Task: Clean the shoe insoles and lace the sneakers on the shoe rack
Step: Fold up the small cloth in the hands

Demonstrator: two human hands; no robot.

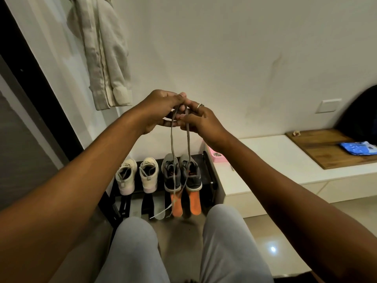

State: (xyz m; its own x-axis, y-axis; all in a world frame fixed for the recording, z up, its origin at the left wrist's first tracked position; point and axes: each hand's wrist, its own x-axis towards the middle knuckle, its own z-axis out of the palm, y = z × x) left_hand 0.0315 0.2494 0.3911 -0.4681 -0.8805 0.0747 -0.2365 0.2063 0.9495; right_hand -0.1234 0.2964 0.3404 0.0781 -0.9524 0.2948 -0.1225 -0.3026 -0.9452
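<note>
The grey shoelace (188,139) is held up above the shoe rack (210,170), doubled over so that two strands hang down in front of the rack. The left hand (161,111) and the right hand (201,122) meet at its top, and each grip is closed on the lace with pinching fingertips. Where exactly the lace runs between the fingers is hidden by the knuckles. The strands cross over the pair of grey sneakers (172,176) on the right part of the rack's top, so which eyelets are threaded cannot be told. The lace ends trail in front of the orange insoles (177,205), which stick out below those sneakers, their far ends hidden under the shoes. On the left part of the rack stand the white sneakers (126,176), heels toward the camera, with pale insoles (159,209) below them, half lost in shadow. Just right of the rack is a white tabletop (265,160) carrying a pink box (218,156), a wooden board (326,148) and a blue packet (359,148) cut off by the frame edge. Above and left of the rack a pale garment (106,58) hangs, its top cut off. In front of the rack the person's knees (134,252) show in grey trousers.
</note>
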